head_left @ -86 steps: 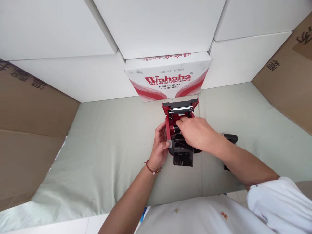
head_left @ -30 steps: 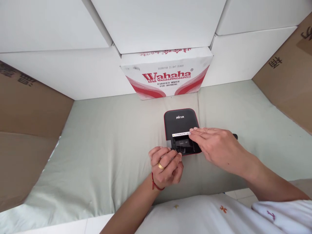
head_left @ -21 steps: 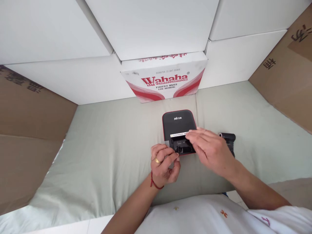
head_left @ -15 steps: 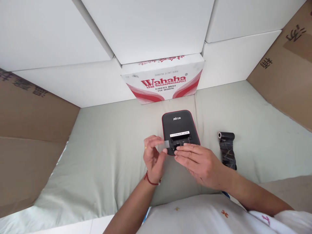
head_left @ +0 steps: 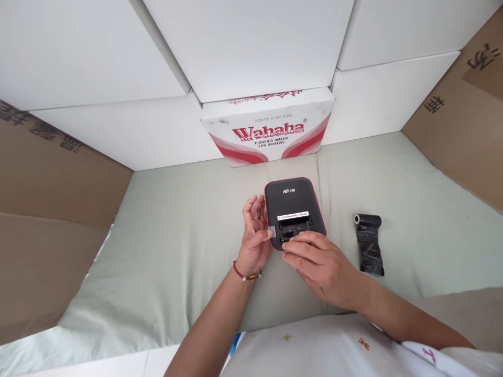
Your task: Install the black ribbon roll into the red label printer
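Note:
A black portable printer (head_left: 293, 201) with a red rim lies on the pale green cloth, a white warning strip above its open slot. My left hand (head_left: 255, 238) is at its left edge, thumb on a small clear piece of tape (head_left: 272, 231) and the other fingers apart beside the printer. My right hand (head_left: 320, 262) grips the near right part of the printer, fingers together over the slot's lower edge; its thumb is hidden. Shiny dark film shows inside the slot, partly covered by the right fingers.
Right of the printer lies a roll of black film (head_left: 369, 220), its crinkled tail unrolled toward me. A white and red water carton (head_left: 271, 136) stands behind, against white boxes (head_left: 243, 47). Brown cardboard boxes (head_left: 58, 209) flank the cloth (head_left: 176, 220).
My left thumb now presses the clear tape flat on the printer's left edge; before, the tape stood out beside the fingers. The left fingers have spread upward. My right hand stays in place.

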Tool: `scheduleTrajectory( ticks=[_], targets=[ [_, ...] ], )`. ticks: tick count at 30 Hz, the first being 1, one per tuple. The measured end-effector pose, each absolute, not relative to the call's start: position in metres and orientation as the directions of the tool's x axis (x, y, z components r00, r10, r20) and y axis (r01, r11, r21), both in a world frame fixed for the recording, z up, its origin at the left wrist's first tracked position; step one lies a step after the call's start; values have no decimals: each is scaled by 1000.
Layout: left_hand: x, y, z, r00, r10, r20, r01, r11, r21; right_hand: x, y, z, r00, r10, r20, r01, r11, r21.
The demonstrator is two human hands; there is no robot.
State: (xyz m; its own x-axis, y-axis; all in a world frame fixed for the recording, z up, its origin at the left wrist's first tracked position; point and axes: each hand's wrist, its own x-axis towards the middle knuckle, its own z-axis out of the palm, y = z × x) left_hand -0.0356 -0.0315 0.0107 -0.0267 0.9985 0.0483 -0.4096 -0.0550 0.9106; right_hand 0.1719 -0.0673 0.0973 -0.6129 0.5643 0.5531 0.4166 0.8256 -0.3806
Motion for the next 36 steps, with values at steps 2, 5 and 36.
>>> scheduleTrajectory(
  ticks=[2,5,36],
  targets=[
    [-34,-31,11,-11,999,47,-412,-47,910,173,-66,98,-613,556,561,404,831,-383],
    [-32,-30,12,-2,998,59,-395,-55,917,174,-61,103,-623,557,548,379,829,-411],
    [-22,-28,4,-23,1000,-10,-577,-5,816,183,3,172,-475,878,-63,793,397,-462]
  ],
)
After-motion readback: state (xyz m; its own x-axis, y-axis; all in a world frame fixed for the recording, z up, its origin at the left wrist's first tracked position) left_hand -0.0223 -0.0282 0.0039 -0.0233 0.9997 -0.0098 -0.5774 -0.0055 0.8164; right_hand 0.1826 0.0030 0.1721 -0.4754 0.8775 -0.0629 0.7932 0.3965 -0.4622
